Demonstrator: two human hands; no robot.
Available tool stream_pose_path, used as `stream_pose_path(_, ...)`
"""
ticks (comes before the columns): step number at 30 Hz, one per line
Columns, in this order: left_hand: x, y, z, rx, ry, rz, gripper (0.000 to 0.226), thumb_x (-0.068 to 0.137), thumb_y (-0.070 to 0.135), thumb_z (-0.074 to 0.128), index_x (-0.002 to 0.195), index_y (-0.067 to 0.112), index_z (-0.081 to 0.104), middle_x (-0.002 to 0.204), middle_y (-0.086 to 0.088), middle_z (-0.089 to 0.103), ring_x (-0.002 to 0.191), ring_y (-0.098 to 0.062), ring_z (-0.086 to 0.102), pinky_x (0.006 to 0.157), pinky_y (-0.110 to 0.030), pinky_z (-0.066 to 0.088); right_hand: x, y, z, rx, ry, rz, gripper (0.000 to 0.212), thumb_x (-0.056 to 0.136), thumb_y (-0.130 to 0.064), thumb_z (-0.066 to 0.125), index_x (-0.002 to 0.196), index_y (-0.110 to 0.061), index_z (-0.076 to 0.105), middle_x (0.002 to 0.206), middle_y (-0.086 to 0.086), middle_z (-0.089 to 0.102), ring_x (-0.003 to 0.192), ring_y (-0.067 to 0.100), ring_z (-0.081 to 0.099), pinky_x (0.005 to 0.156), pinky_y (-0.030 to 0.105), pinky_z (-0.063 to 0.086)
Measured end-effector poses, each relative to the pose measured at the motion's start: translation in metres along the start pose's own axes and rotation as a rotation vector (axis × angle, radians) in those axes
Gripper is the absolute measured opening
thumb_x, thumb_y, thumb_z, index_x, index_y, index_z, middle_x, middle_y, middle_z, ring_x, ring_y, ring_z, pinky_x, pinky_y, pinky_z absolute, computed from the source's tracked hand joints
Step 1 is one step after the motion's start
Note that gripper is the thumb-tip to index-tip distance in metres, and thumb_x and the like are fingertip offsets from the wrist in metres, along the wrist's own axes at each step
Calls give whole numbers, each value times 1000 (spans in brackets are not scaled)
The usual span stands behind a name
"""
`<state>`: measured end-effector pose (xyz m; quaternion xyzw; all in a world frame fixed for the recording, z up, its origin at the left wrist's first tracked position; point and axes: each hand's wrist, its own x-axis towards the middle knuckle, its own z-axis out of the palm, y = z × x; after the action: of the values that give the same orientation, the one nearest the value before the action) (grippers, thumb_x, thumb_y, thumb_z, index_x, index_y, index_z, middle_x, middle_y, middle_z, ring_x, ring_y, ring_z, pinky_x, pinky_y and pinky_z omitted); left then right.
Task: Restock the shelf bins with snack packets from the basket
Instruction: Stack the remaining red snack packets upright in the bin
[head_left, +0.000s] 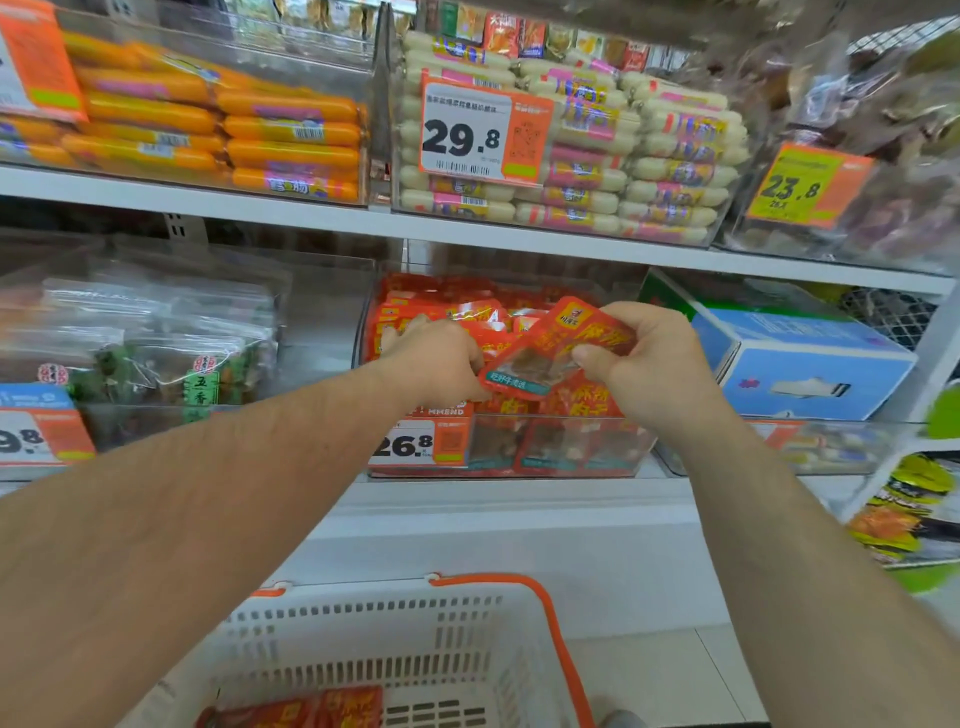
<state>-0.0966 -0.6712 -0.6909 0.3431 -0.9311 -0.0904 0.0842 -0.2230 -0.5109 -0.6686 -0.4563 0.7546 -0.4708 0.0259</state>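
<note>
A clear shelf bin (571, 452) on the lower shelf is piled with red snack packets (441, 301). My right hand (649, 358) grips one red snack packet (550, 348) by its right side, tilted above the bin's front. My left hand (431, 358) rests knuckles-up on the pile at the packet's lower left edge; its fingertips are hidden, so a grip cannot be confirmed. Below me a white basket (363, 634) with an orange handle holds a few more red packets (306, 709).
A bin of clear bagged snacks (156, 338) stands to the left and a blue box (800, 358) to the right. Orange sausages (218, 130) and white sausages (597, 156) fill the upper shelf bins. A white ledge (519, 525) juts out under the lower shelf.
</note>
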Motion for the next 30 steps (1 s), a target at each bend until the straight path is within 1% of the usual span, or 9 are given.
stream_pose_path(4,11,-10,-1,-86,-33,-13,9,87,32,66,90,34,74,110,5,64,121,-29,45,104,-51,38,2,3,2,-32,-15,13,13,87,-17,73,97,-24,71,86,-5,72,83,15,68,80,35,57)
stream_pose_path(7,13,-13,-4,-151,-110,31,14,86,28,69,72,29,69,89,3,69,92,-21,63,85,-39,54,1,4,9,-89,-32,-10,24,87,-20,73,112,-21,72,98,-4,71,90,16,65,85,33,54)
stream_pose_path(8,14,-14,-5,-171,-125,31,11,86,27,70,75,27,69,88,2,70,86,-18,63,81,-36,55,2,3,13,-111,-42,-23,27,88,-20,72,115,-21,71,101,-4,70,92,15,63,86,31,52)
stream_pose_path(9,14,-15,-6,-186,-123,28,4,86,26,71,83,24,72,89,2,70,85,-17,63,80,-34,54,3,2,15,-140,-50,-44,28,89,-20,72,117,-21,70,103,-5,69,93,15,62,86,29,51)
stream_pose_path(12,15,-15,-6,-202,-87,23,16,84,19,72,99,19,76,95,3,69,88,-15,62,79,-32,53,6,-3,20,-181,-51,-88,21,88,-19,72,109,-21,73,98,-5,70,88,14,62,80,25,47)
stream_pose_path(18,16,-20,-7,-217,-101,28,15,80,33,79,88,22,72,85,8,65,83,-12,59,73,-29,49,13,-14,14,-157,13,-95,12,88,-21,71,87,-32,68,77,-16,66,72,0,59,64,19,44)
stream_pose_path(20,18,-22,-5,-231,-89,18,15,83,24,76,97,20,74,97,5,65,91,-16,60,79,-32,51,14,-14,16,-187,-36,-70,7,89,-23,71,93,-29,70,82,-12,67,75,5,60,69,23,47)
stream_pose_path(23,19,-23,-3,-254,-86,14,23,89,17,68,112,17,73,106,3,64,96,-16,58,83,-31,49,14,-16,18,-256,-68,-42,18,89,-27,71,107,-25,72,97,-5,68,90,16,61,83,32,51)
stream_pose_path(30,18,-25,-4,-245,-81,54,20,92,18,64,110,14,72,97,4,58,92,-14,52,79,-28,42,13,-7,43,-464,-229,-64,34,93,-28,66,126,-21,64,121,1,66,107,21,60,87,25,43)
